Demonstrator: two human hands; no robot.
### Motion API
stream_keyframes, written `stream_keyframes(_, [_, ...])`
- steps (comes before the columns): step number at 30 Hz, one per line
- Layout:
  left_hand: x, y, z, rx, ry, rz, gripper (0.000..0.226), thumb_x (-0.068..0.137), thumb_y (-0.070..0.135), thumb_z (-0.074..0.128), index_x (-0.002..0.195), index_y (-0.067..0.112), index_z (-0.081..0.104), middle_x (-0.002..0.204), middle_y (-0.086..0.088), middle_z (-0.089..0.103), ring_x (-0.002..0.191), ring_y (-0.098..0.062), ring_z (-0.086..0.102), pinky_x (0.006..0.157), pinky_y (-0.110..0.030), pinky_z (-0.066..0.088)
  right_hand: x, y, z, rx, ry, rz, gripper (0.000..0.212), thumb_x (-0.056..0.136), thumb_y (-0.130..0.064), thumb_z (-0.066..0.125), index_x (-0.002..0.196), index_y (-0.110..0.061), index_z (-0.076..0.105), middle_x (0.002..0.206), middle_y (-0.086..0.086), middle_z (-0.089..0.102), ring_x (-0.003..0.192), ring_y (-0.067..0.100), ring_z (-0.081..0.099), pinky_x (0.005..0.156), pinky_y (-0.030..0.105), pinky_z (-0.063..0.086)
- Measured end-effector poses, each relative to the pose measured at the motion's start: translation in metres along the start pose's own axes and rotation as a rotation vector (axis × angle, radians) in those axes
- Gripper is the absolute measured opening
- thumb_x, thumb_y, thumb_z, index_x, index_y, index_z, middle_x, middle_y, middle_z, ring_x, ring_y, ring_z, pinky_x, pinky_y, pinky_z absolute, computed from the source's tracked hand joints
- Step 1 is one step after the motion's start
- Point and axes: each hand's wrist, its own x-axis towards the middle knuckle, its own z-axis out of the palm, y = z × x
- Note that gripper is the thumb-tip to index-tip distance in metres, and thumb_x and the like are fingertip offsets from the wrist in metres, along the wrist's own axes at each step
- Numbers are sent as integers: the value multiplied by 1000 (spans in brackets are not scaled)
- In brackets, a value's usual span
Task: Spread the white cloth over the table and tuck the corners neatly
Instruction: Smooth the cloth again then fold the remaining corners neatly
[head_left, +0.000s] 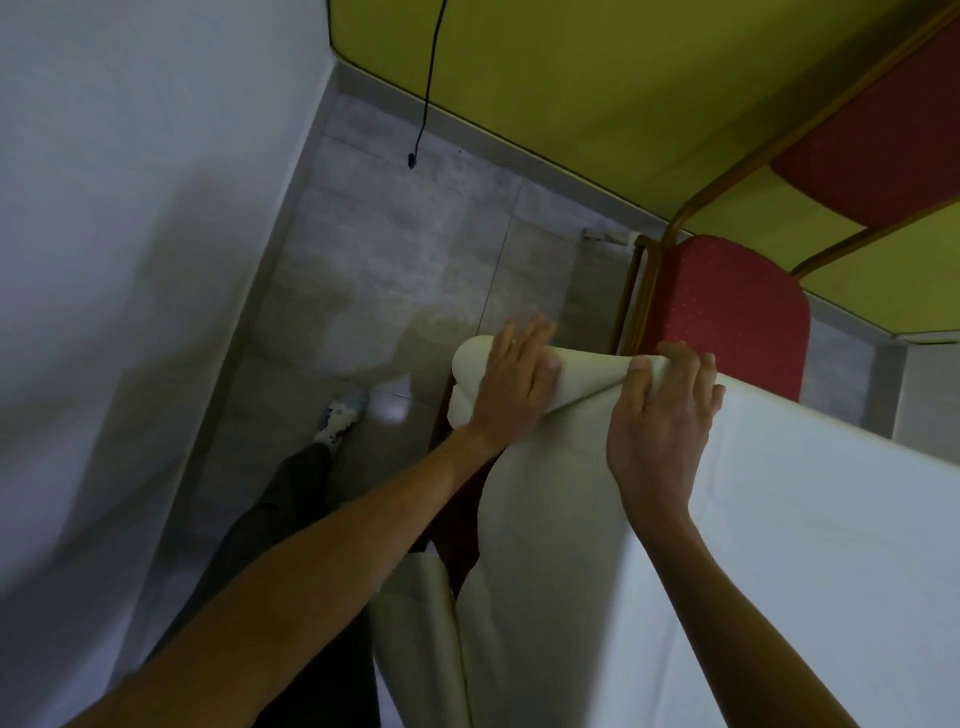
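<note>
My left hand (514, 384) lies flat, pressing the rolled corner of the white cloth (779, 519), left of the red chair (727, 312). My right hand (660, 415) pinches the fold just below it. If either slips, this tuck could spring open.

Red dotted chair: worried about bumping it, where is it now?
Head view, right of centre: the red dotted fabric chair stands just beyond the right hand, past the white cloth.
</note>
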Motion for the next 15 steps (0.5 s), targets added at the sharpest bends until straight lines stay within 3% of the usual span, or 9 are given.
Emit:
stream_keyframes(7, [-11, 62, 34, -149, 85, -67, 54, 104, 28, 33, 154, 10, 25, 163, -7, 20, 153, -21, 7, 123, -33, 0, -3, -5, -2, 10, 6, -5, 37, 99, -34, 35, 123, -10, 51, 133, 14, 53, 131, 40, 45, 110, 64, 34])
stream_keyframes(12, [-2, 28, 46, -258, 80, -377, 66, 102, 54, 12, 157, 16, 12, 165, -7, 10, 152, -19, 0, 123, -38, -3, -1, -3, -2, -10, 2, -3, 35, 101, -33, 36, 123, -11, 51, 134, 14, 53, 132, 41, 44, 109, 64, 35])
stream_keyframes(15, [1, 5, 45, -228, 54, -520, 64, 104, 50, 17, 156, 13, 16, 164, -11, 12, 152, -26, 3, 123, -46, -1, -2, -3, -1, -6, 7, -10, 32, 101, -32, 37, 121, -12, 51, 132, 13, 53, 132, 41, 44, 109, 65, 35])
